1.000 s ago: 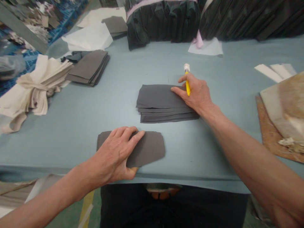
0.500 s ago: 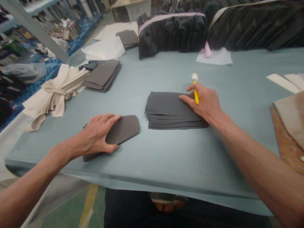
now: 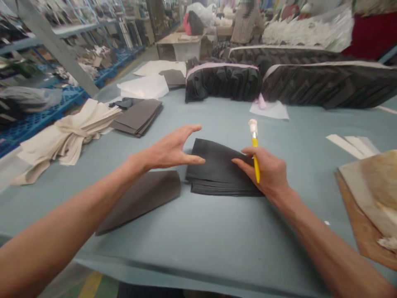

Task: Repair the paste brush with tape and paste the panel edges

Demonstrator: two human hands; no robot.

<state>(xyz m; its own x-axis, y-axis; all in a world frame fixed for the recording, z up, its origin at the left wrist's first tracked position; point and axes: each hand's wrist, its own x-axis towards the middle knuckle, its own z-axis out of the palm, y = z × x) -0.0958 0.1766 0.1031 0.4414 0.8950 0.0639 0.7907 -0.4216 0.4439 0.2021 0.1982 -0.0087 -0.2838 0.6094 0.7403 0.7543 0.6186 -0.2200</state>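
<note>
A stack of dark grey fabric pieces [image 3: 214, 165] lies in the middle of the table. My right hand [image 3: 268, 171] holds a yellow-handled brush [image 3: 254, 151], bristles up and pale at the tip, while its thumb and fingers grip the stack's right end. At the stack's left end, my left hand [image 3: 173, 149] is open, thumb and fingers spread apart; whether it touches the fabric I cannot tell. Below that hand rests a brown-grey stack of shaped pieces [image 3: 155, 190], partly hidden by my left forearm.
Tied cream fabric strips [image 3: 72, 128] and another brown-grey stack [image 3: 139, 116] lie at the left. Bundled black pieces [image 3: 226, 82] line the back. At right, a stained cloth [image 3: 372, 186] lies on a brown board [image 3: 356, 223]. A person [image 3: 246, 25] is in the background.
My left hand has left the brown-grey stack and moved right and forward to the dark grey stack, opening. My right hand still holds the brush at the stack. The view has tilted up.
</note>
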